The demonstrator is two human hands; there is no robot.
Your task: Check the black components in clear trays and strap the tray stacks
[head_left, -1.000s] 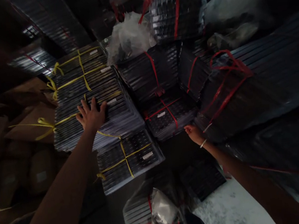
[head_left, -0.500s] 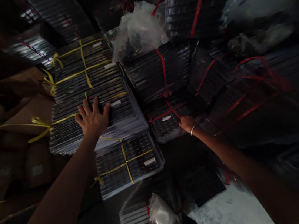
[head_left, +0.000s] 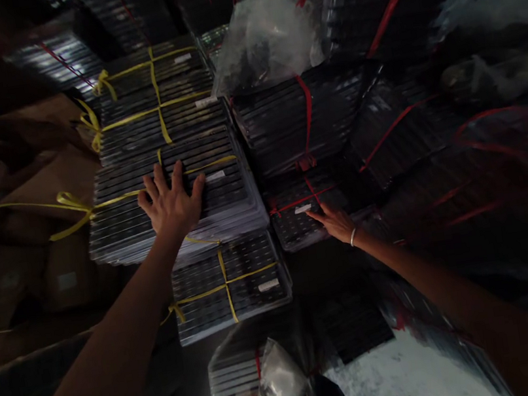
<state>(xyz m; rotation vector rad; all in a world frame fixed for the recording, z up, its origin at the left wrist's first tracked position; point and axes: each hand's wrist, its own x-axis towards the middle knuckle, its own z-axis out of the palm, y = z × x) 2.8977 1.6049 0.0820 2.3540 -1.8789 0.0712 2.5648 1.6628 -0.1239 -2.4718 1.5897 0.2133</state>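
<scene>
My left hand lies with spread fingers on top of a stack of black ridged plastic sheets. Yellow ribbon binds that stack, and a white label sits just right of my thumb. Lower down, my right hand is at a black bundle tied crosswise with red ribbon. Its index finger points out at the edge of a white label on that bundle; the other fingers are partly hidden. A pale band circles the right wrist.
A smaller yellow-tied bundle sits below the left stack. Cloudy plastic wrap rests on red-tied stacks behind. Brown packages lie left. Near my feet is another red-tied bundle with a clear bag on pale floor.
My right hand has gone from a closed grip at the red ribbon to an extended finger by the white label. My left hand stays on the stack; the view has shifted slightly.
</scene>
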